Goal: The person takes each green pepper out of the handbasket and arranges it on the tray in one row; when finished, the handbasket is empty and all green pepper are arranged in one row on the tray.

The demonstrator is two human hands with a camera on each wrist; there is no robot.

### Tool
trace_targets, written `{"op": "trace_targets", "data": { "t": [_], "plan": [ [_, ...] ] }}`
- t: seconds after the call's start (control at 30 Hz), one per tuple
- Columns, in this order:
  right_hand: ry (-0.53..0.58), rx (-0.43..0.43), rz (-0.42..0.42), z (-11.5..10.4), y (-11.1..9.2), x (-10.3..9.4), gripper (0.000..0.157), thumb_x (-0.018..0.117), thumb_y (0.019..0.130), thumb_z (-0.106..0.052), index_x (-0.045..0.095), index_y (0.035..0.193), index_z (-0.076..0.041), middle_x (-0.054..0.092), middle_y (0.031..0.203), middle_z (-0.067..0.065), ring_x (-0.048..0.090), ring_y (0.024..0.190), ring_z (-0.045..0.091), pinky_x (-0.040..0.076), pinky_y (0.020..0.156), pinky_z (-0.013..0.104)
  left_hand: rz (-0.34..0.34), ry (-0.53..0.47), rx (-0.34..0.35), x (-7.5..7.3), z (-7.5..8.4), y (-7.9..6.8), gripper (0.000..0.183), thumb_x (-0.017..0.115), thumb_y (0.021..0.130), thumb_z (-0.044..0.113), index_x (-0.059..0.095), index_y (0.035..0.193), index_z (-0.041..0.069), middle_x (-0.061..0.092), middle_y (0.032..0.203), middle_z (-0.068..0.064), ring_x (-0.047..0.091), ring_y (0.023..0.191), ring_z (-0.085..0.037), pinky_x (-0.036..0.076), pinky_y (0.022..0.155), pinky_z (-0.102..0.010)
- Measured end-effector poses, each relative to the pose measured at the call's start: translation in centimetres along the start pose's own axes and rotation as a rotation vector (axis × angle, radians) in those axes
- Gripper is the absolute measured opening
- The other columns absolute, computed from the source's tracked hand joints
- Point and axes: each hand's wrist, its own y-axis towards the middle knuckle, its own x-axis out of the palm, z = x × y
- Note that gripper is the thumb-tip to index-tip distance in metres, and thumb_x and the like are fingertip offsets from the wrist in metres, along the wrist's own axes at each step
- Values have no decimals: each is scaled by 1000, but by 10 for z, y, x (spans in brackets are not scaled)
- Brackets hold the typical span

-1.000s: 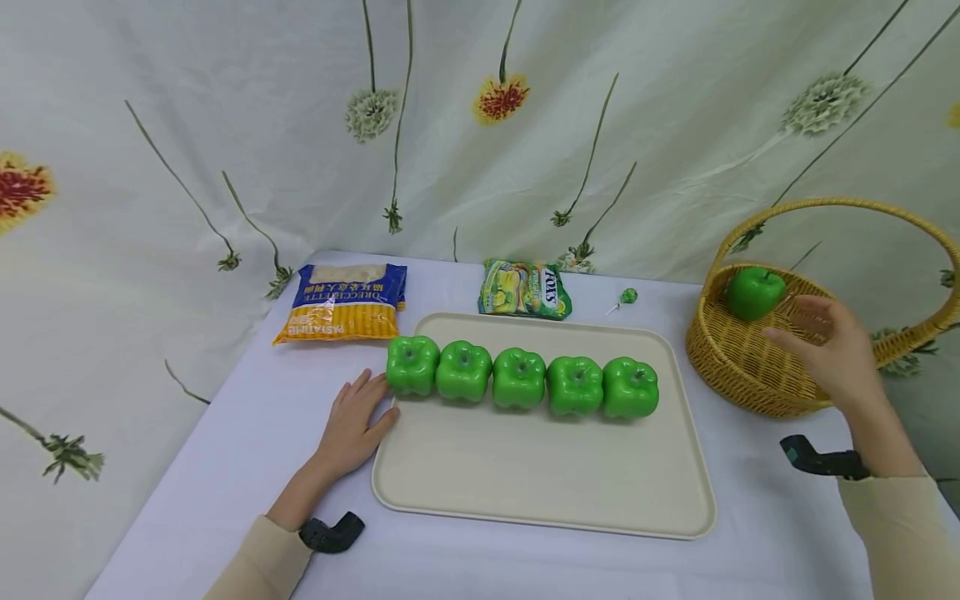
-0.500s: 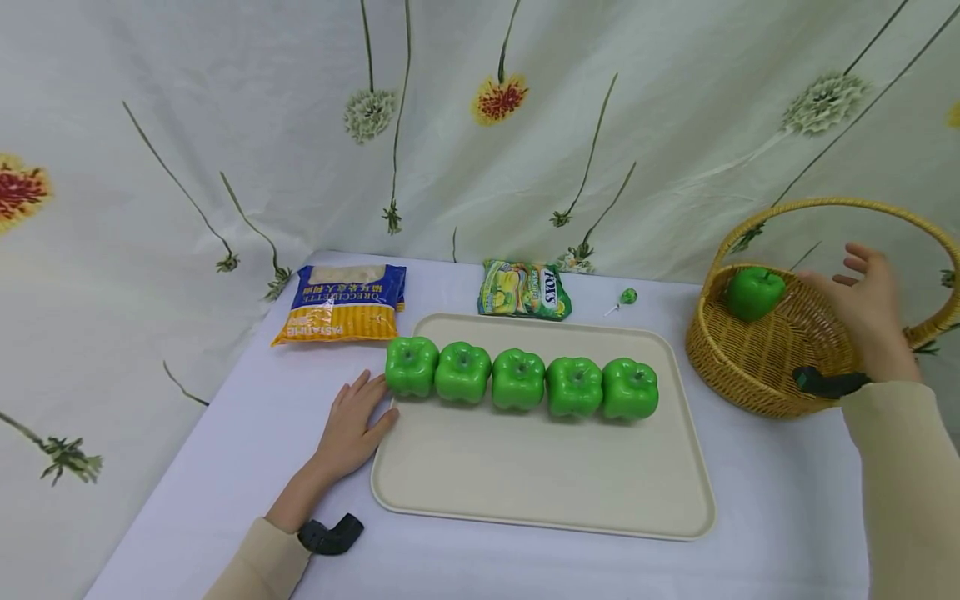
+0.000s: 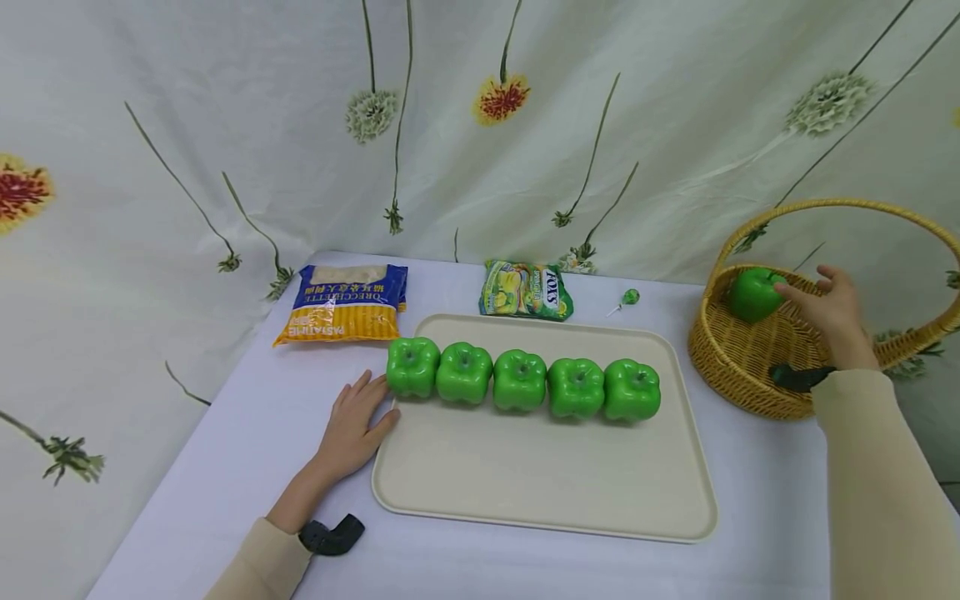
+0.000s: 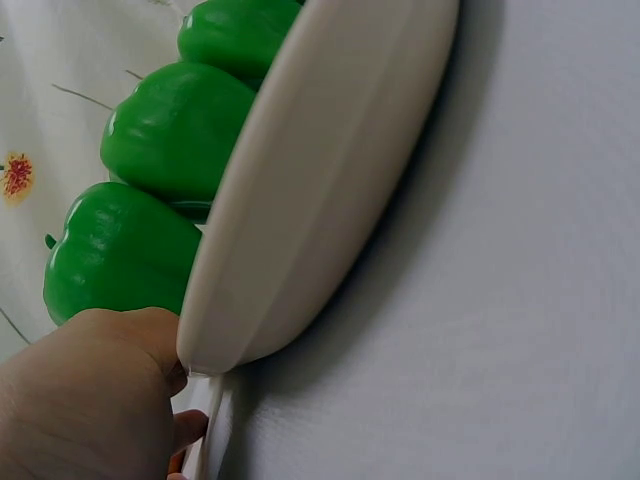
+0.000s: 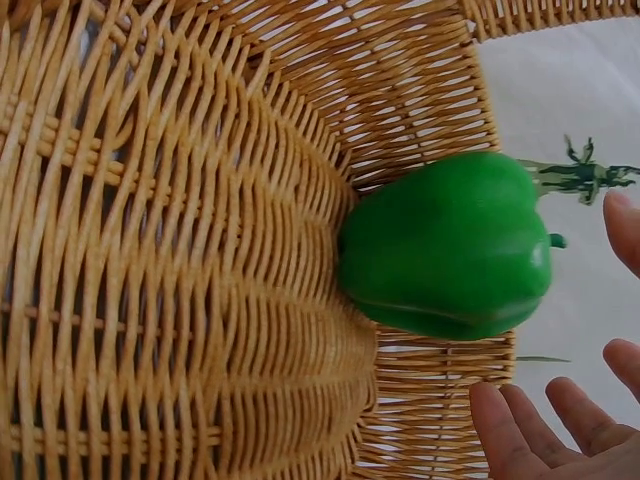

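A row of several green bell peppers (image 3: 519,380) sits along the far side of the beige tray (image 3: 540,475). My left hand (image 3: 354,427) rests at the tray's left edge, fingers extended and fingertips right by the leftmost pepper (image 4: 115,255). One more green bell pepper (image 3: 752,293) stands inside the wicker basket (image 3: 716,375), against its far left wall with the stem up. Over the basket is my right hand (image 3: 832,321), thumb and fingers spread close to that pepper. In the right wrist view a gap shows between the fingertips (image 5: 490,410) and the pepper.
Behind the tray lie a blue and yellow pasta bag (image 3: 341,304), a green candy bag (image 3: 525,289) and a small green lollipop (image 3: 630,297). The basket's tall handle (image 3: 832,202) arches over its opening. A flowered cloth (image 3: 450,167) hangs behind the white table.
My right hand first lifted away toward the back right above the basket, then came back left toward the pepper inside. The left hand and the peppers on the tray have stayed put.
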Motion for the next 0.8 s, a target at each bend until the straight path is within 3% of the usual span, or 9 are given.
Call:
{"op": "trace_targets", "data": {
  "t": [0.07,0.13,0.2,0.3,0.37,0.43,0.6,0.8],
  "plan": [
    [-6,16,7,15,18,2,105,54,83,-68,-3,158,-20,-2,163,23,15,145,50,48,87,56,0,1,-1,0,0,0,52,55,96,20,46,143,-1,45,148,-22,22,146,-45,9,118,-65],
    [21,24,-3,22,25,4,107,56,82,-69,-3,158,-23,-3,163,21,14,146,49,48,87,55,0,3,-2,0,0,0,52,55,96,20,46,143,-1,45,149,-22,22,146,-45,9,118,-65],
    [-28,48,0,19,24,7,105,52,83,-70,-3,158,-22,0,163,22,19,145,47,49,76,50,-1,4,-2,0,0,0,52,55,96,20,46,142,-1,45,149,-22,22,146,-45,9,118,-65],
    [-42,36,-37,5,10,11,100,50,91,-61,-4,157,-9,0,161,30,17,143,52,39,99,66,-3,2,-1,0,0,0,52,55,96,20,46,142,-1,45,148,-22,22,146,-45,9,118,-65],
    [-92,28,-63,-4,1,14,98,46,93,-58,-6,156,-4,1,158,34,19,141,54,40,99,65,-3,0,-1,0,0,0,51,55,96,20,46,142,-1,45,148,-22,22,146,-45,9,118,-65],
    [-74,3,-116,-11,-8,14,96,46,96,-53,-9,154,1,-3,156,38,16,140,59,32,107,68,-2,-3,0,0,0,0,51,55,96,20,47,142,-1,45,148,-22,22,146,-45,9,118,-65],
    [-77,12,-180,-19,-15,15,95,43,98,-51,-14,152,2,-9,156,37,14,141,58,30,110,66,-2,2,0,0,0,0,51,55,96,20,46,142,-1,45,149,-21,22,146,-45,9,118,-65],
    [-66,11,-163,-17,-12,18,88,42,100,-44,-10,152,5,-6,156,38,13,142,58,33,110,63,-5,-6,0,-1,1,0,51,55,96,21,46,142,-1,45,149,-22,22,146,-45,8,118,-64]
  ]
}}
